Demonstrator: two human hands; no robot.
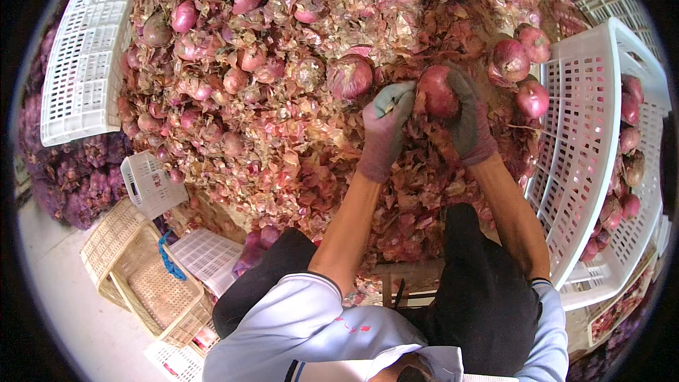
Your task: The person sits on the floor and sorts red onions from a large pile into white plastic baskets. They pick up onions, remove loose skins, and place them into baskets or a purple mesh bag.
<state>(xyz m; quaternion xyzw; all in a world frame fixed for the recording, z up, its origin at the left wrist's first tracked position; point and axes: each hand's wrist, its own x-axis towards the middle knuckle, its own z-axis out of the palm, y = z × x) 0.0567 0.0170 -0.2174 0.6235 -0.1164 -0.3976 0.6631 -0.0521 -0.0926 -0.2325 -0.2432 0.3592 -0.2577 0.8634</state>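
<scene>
My right hand (pixel 469 111), in a dark grey and purple work glove, grips a large red onion (pixel 438 92) from its right side. Just left of that onion, my left hand (pixel 390 122), in a matching glove, is curled into a fist. A small thin object (pixel 389 108) shows between its thumb and fingers; what it is cannot be made out. Another large red onion (pixel 350 76), with papery skin partly loose, lies beyond my left hand. Beneath both hands spreads a thick layer of dry onion skins (pixel 323 170).
At right stands a tilted white plastic crate (pixel 575 132) with several red onions (pixel 610 212) inside. More large onions (pixel 511 60) lie beside it. A white crate (pixel 87 58) edges the pile at left, near purple mesh sacks (pixel 79 180). Beige baskets (pixel 159 292) stand lower left.
</scene>
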